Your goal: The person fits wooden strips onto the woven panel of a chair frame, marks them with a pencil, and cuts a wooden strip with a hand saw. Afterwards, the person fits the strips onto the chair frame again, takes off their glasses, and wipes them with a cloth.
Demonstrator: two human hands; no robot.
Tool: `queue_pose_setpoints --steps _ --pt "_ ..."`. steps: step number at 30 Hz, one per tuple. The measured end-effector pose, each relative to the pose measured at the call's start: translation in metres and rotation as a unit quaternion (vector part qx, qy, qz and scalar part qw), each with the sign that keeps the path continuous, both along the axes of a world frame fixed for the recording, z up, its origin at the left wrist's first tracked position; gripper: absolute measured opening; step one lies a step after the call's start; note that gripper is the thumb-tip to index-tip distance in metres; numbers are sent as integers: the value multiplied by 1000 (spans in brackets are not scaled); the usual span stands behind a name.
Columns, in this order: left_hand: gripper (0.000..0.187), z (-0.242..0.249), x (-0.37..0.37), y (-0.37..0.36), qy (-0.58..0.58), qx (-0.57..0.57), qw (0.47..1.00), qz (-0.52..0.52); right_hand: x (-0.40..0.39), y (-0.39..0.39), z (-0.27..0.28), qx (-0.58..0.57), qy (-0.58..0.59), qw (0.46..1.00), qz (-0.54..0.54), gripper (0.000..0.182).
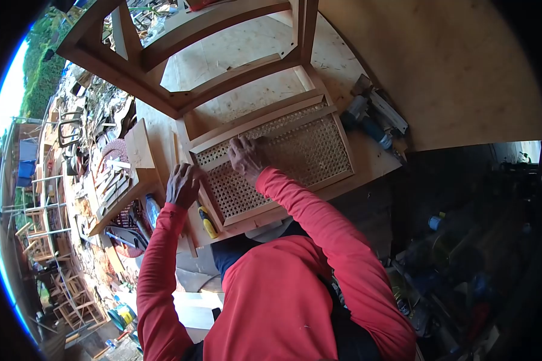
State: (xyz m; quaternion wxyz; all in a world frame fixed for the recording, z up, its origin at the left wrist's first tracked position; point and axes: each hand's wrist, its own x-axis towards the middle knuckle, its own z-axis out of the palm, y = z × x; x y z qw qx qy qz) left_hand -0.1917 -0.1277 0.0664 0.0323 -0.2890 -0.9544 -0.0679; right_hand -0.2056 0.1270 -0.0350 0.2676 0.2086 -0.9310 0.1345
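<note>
A wooden chair frame [235, 84] lies on the worktable, with a woven cane panel [313, 153] set in its near section. Across the cane runs a thin wooden strip [301, 125], passing under my right hand [247, 157]. The fingers of that hand are curled down around the strip. At the left edge of the panel, my left hand [183, 185] has its fingers bent together by the frame rail; what they pinch, if anything, is hidden. A yellow-and-black handled tool [208, 222] lies just below my left hand.
A cordless drill [370, 123] rests right of the panel on the worktable [337, 60]. Wood offcuts [111, 186] sit on a board at left, near a plastic bottle [153, 210]. A large wooden sheet [439, 66] stands at upper right. Clutter fills the dark lower right.
</note>
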Motion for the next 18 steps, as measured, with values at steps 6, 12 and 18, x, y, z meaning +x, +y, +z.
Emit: queue_pose_setpoints --steps 6,12,18 --pt "25 3 1 2 1 12 1000 14 -2 -1 2 -14 -35 999 -1 19" --pt "26 -2 2 -4 -30 25 999 26 -5 -3 5 -50 -65 997 -6 21" --pt "17 -4 3 -5 -30 42 998 33 -6 -3 3 -66 -82 994 3 21"
